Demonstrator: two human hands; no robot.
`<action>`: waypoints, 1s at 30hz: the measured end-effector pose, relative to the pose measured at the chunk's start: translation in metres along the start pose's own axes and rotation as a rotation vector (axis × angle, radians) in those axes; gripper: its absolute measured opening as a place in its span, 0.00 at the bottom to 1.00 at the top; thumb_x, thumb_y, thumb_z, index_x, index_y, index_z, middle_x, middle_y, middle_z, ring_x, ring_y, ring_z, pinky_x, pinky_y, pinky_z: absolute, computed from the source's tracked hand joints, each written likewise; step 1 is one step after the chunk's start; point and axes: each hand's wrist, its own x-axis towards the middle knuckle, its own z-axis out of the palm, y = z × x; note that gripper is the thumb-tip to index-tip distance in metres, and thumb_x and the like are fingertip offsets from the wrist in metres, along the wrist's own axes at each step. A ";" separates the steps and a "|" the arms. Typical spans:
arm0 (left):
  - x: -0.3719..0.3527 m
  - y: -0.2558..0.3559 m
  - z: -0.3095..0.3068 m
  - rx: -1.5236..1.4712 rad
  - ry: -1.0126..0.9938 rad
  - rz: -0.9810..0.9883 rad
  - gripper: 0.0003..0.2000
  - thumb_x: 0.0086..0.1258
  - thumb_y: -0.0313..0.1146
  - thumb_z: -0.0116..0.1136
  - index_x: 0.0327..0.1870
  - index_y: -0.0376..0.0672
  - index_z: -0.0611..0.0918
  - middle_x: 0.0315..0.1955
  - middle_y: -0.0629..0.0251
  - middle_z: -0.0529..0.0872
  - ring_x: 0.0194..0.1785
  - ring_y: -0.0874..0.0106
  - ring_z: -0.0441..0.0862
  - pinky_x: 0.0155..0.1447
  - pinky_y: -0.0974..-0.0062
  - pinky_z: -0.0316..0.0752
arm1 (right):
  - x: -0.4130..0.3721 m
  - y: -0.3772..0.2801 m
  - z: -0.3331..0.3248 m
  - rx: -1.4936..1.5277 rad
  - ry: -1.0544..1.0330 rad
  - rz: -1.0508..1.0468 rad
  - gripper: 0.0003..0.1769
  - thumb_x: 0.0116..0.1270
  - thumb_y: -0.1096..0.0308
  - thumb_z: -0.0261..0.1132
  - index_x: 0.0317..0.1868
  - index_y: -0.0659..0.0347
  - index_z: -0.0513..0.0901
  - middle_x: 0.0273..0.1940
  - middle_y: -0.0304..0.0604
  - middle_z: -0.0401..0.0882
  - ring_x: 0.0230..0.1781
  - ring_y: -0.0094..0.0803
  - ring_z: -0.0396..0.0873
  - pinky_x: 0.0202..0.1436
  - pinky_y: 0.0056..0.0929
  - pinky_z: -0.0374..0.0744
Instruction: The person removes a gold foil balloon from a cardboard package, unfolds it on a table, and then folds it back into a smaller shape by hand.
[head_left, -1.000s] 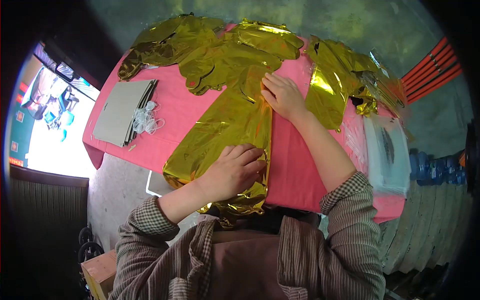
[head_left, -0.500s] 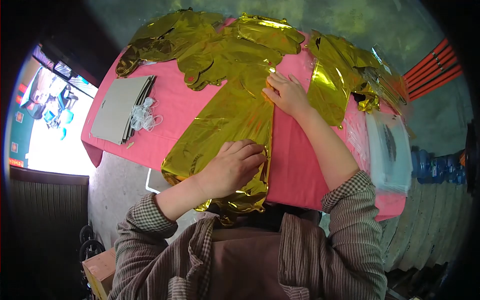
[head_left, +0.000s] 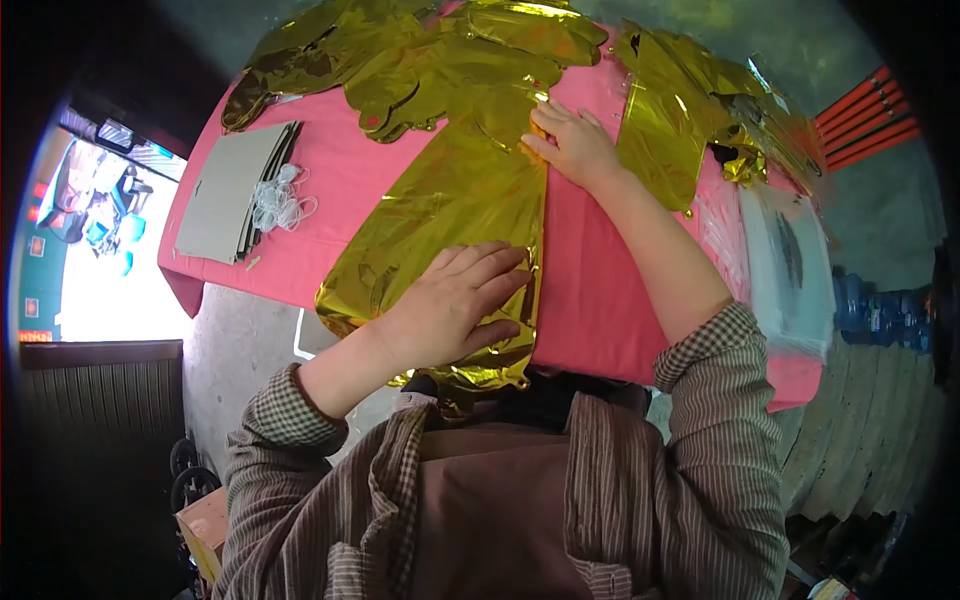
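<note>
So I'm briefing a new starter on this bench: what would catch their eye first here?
The shiny gold foil sheet runs down the middle of the pink table, the left hand pressed flat on its near end and the right hand resting at its far edge. More crumpled gold foil pieces heap along the table's far side, and a grey card stack lies at the left.

Pink table (head_left: 590,300) — gold foil balloons (head_left: 460,190), grey cards (head_left: 225,190), clear bags (head_left: 790,265) on it.
</note>
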 end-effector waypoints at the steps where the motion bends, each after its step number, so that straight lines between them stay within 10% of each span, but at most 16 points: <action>1: 0.000 0.001 0.000 0.014 0.004 0.007 0.27 0.59 0.40 0.63 0.59 0.40 0.74 0.61 0.57 0.71 0.66 0.58 0.66 0.64 0.61 0.62 | 0.000 0.001 0.002 -0.003 0.015 -0.004 0.24 0.66 0.47 0.55 0.51 0.58 0.76 0.59 0.46 0.74 0.65 0.42 0.68 0.65 0.50 0.63; 30: 0.006 0.000 -0.001 0.026 0.011 0.115 0.23 0.59 0.41 0.64 0.55 0.42 0.78 0.57 0.58 0.75 0.63 0.60 0.69 0.63 0.62 0.65 | -0.001 -0.001 0.001 -0.011 0.031 -0.002 0.22 0.67 0.48 0.55 0.50 0.58 0.77 0.57 0.42 0.75 0.65 0.41 0.67 0.66 0.49 0.63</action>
